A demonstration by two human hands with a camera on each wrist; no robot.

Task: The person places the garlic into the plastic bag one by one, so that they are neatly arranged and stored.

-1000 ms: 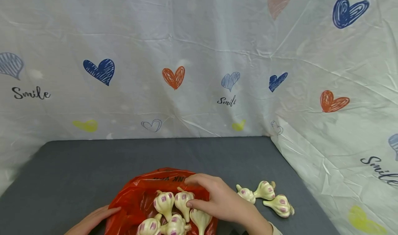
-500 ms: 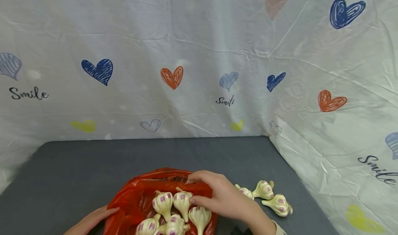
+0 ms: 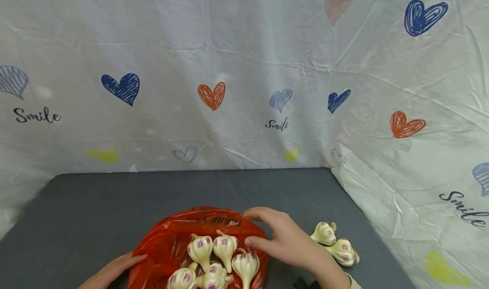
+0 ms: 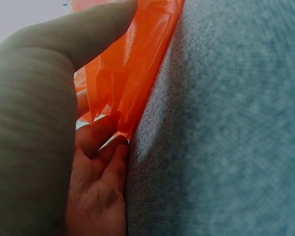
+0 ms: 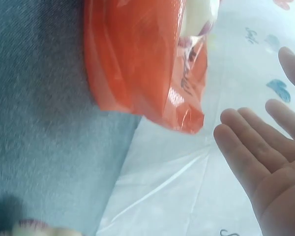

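Note:
A red plastic bag [image 3: 160, 242] with dark lettering lies on the table with its mouth open. Inside it are several garlic bulbs [image 3: 200, 250], whitish with purple marks. My left hand [image 3: 114, 272] holds the bag's left side; in the left wrist view its thumb [image 4: 98, 24] lies over the red plastic and the other fingers are partly behind it. Just off the bag's right rim is my right hand [image 3: 292, 242], fingers spread and nothing in its grasp. The right wrist view shows its palm [image 5: 285, 191] apart from the bag [image 5: 132, 59].
To the right of my right hand, two loose garlic bulbs [image 3: 344, 252] show on the dark grey table [image 3: 114, 208]. A pale curtain [image 3: 244, 123] with printed hearts rises behind the table and along its right side.
My right hand has moved right, away from the garlic in the bag to beyond its rim, and now hides one of three loose bulbs. The left hand keeps its place.

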